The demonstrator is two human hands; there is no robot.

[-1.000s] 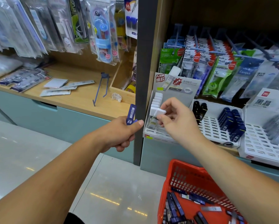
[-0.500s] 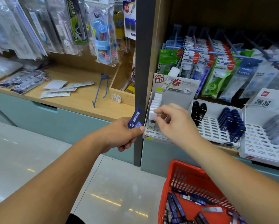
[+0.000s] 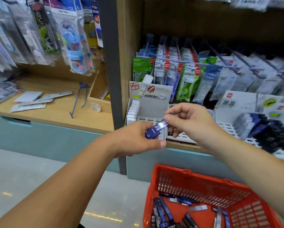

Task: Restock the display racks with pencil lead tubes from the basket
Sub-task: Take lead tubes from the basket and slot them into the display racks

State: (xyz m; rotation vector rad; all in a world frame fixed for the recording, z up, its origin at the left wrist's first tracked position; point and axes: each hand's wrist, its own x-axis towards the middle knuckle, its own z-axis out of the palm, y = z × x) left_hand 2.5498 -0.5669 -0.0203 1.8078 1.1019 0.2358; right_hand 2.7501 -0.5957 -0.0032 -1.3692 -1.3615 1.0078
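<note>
The restocking looks partly done, by the state of the shelf. The white rack [image 3: 154, 111] on the left holds a row of white tubes [image 3: 133, 111] along its left side, with bare slots beside them. The rack on the right [image 3: 227, 127] carries a cluster of dark blue tubes [image 3: 253, 124]. Many loose tubes [image 3: 164, 209] lie in the red basket [image 3: 184, 172] on the floor near the person, so much remains to be shelved.

The tube in hand, a blue lead tube [image 3: 154, 131], is held in front of the white rack and in no slot. The left hand [image 3: 136, 139] grips its near end between thumb and curled fingers. The right hand [image 3: 192, 122] pinches its far end with thumb and forefinger; its other fingers are curled.

A second ago the right hand was at the white rack, setting a white tube into the row, while the left hand held the blue tube off to the left. Now the right hand has left the rack and met the left hand at the blue tube.
</note>
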